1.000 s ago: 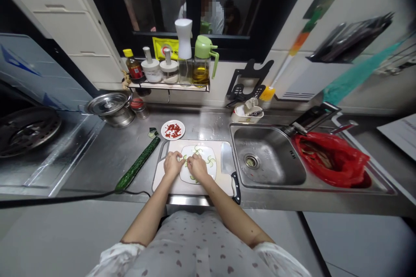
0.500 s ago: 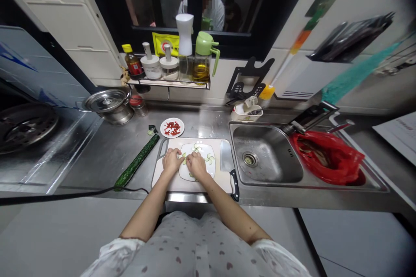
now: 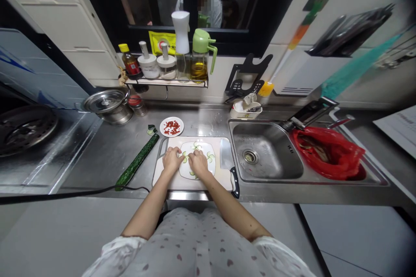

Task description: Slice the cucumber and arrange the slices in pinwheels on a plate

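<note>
A white plate (image 3: pixel 208 169) with green cucumber pieces (image 3: pixel 210 157) arranged on it lies on a pale cutting board (image 3: pixel 224 176) at the counter's front edge. My left hand (image 3: pixel 171 160) rests at the plate's left rim, fingers curled together over a cucumber piece. Beside it, my right hand (image 3: pixel 198 163) sits over the plate's middle, fingers pinched toward the same spot. What the fingertips hold is too small to name. A cleaver (image 3: pixel 227 162) lies on the board's right side, black handle toward me.
A whole cucumber (image 3: pixel 138 162) lies diagonally left of the board. A small dish of chopped red chili (image 3: pixel 171 126) sits behind it. The sink (image 3: pixel 263 151) is to the right, with a red plastic bag (image 3: pixel 328 151). A steel pot (image 3: pixel 107 106) and condiment shelf (image 3: pixel 165 81) stand behind.
Both hands stay together over the plate's left half with only slight finger shifts. The camera has tilted a little.
</note>
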Motion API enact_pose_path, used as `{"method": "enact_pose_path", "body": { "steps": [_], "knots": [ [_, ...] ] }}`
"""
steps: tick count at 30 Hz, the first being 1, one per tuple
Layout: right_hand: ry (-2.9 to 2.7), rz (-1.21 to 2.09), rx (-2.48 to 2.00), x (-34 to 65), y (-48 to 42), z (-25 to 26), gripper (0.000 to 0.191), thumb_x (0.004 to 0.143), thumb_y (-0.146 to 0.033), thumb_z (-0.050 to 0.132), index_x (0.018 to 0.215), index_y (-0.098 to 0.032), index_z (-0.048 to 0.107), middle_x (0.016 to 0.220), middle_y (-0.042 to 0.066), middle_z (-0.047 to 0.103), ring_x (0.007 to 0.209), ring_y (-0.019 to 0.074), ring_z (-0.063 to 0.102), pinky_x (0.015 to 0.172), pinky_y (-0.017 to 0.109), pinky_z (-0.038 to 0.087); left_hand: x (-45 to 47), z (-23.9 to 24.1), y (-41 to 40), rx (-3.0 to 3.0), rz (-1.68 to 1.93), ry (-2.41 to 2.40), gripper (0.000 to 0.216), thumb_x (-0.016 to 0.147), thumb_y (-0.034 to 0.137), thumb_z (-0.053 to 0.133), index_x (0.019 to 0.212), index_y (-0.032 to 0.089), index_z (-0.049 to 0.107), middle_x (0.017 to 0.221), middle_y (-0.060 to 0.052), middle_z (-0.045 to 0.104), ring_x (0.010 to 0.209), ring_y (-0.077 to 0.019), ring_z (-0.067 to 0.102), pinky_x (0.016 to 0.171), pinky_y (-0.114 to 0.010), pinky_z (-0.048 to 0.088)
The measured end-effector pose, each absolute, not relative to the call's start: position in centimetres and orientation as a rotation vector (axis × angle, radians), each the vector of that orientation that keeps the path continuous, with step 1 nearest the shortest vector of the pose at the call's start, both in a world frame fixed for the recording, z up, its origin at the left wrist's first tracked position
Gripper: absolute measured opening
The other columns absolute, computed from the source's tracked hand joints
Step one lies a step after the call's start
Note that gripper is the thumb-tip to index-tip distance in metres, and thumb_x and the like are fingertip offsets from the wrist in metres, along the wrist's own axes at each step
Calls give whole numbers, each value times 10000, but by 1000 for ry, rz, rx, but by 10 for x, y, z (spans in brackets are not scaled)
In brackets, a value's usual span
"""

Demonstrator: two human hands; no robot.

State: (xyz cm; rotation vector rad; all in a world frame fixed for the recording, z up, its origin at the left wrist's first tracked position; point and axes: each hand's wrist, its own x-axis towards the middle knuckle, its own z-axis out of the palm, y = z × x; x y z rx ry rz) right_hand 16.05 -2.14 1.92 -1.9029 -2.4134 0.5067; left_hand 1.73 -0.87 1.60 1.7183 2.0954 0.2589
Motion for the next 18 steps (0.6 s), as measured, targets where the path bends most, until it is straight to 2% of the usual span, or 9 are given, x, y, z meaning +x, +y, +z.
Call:
{"method": "enact_pose_path", "body": {
  "steps": [18],
  "knots": [
    [-2360,535,-1880,167,-22,23,290,965,-274,423,1087,-197,674,1119,112,591,1060,234,464,836,312,383,19,24,-3,1723,117,2132,240,766,425,645,948,270,632,1060,-57,595,956,-230,613,793,-323,432]
  ]
}}
